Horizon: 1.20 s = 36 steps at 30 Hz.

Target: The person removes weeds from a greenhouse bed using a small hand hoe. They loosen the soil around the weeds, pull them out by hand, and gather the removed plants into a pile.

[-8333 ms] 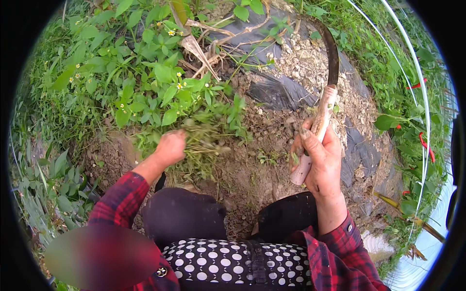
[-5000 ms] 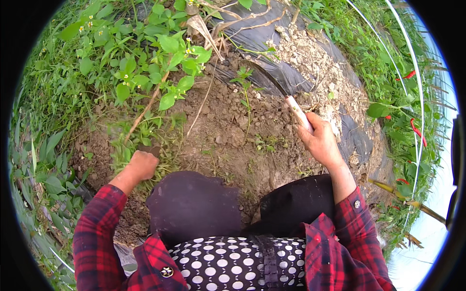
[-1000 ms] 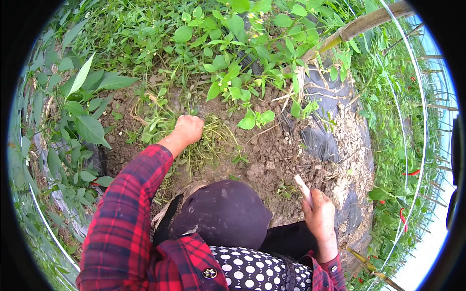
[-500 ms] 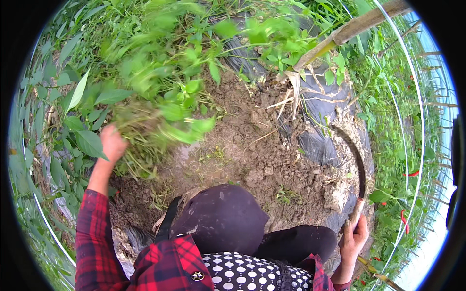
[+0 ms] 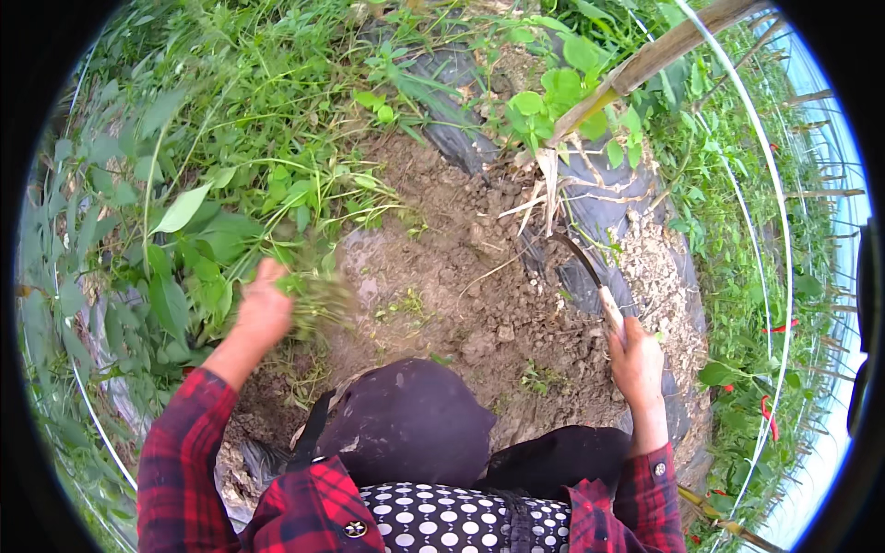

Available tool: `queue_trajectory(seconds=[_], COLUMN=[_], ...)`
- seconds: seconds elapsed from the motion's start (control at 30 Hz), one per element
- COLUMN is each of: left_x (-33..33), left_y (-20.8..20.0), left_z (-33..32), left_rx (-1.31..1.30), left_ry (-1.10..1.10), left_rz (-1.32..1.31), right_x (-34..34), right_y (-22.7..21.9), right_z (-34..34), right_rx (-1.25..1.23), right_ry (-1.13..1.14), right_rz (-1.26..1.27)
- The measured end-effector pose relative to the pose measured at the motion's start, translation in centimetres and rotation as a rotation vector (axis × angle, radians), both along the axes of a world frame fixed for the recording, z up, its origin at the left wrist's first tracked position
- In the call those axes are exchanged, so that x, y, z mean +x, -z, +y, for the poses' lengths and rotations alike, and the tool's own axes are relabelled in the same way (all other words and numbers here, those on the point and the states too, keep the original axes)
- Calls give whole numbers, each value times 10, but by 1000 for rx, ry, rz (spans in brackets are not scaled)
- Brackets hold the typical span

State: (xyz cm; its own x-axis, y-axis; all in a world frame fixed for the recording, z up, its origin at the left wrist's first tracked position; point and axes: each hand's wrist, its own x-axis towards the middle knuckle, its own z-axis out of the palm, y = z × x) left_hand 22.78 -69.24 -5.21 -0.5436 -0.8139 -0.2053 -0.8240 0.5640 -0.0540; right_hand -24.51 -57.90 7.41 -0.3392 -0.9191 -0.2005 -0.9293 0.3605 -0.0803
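Observation:
My left hand (image 5: 262, 311) is closed at the edge of the green growth on the left. Blurred weeds (image 5: 323, 297) stick out from it to the right; the fingertips are partly hidden. Leafy weeds (image 5: 304, 192) with pale stems lie just beyond this hand. On the right, my right hand (image 5: 638, 361) grips the pale handle of a sickle (image 5: 583, 258). Its dark curved blade points away and to the left, over black plastic film and soil, with the tip near some dry straw.
Bare, damp soil (image 5: 461, 276) lies ahead of my knees. Torn black plastic film (image 5: 604, 212) covers the ridge at right. A slanting wooden pole (image 5: 645, 64) and a white string (image 5: 770, 157) cross the right side. Pepper plants with red peppers (image 5: 769, 417) grow beyond; dense weeds spread at far left.
My left hand has moved right and nearer, and the large blurred bunch of weeds is no longer around it. My right hand has brought the sickle left and farther away.

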Motion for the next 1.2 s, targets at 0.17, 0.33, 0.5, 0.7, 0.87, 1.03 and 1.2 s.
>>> queue_trajectory(seconds=[0.17,0.33,0.5,0.7,0.87,1.03,1.2], left_x=[-116,-158,-157,-58,44,-36,-94], left_y=[37,65,83,79,47,35,57], left_z=[-71,-123,-107,-5,24,-63,-176], left_rx=[-84,153,170,352,465,-44,-76], left_ry=[423,-113,-81,62,-108,131,75], left_rz=[382,121,145,86,-181,190,-74], right_x=[-1,5,3,-3,-2,-5,10], right_y=[15,24,28,35,43,40,36], right_z=[-6,5,14,22,17,17,17], right_rx=[-50,8,-1,-44,-31,-12,-26], right_ry=[-37,52,111,138,148,153,172], right_rz=[27,-76,-108,-197,-224,-200,-252])
